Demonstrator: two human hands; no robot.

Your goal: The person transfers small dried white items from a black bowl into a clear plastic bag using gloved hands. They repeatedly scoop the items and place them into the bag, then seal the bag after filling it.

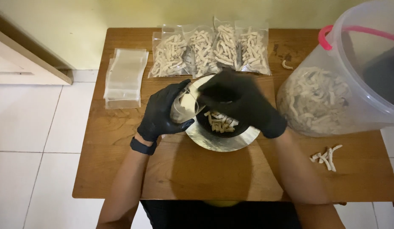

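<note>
Two black-gloved hands work over a silver plate at the middle of the wooden counter (120, 178).

The left hand (163, 112) has its grip closed around a small clear plastic bag (183, 107), holding it just above the plate's (214, 142) left rim. The right hand (241, 101) hovers over a dark bowl (222, 127) of pale snack sticks (220, 121) on the plate; whether its grip is wide or narrow I cannot tell. Four filled bags (209, 51) lie along the far edge, a stack of empty bags (125, 78) sits near the far left corner, a big clear bucket (337, 97) of sticks stands at the right edge, and a few loose sticks (326, 157) lie in front of it.
</note>
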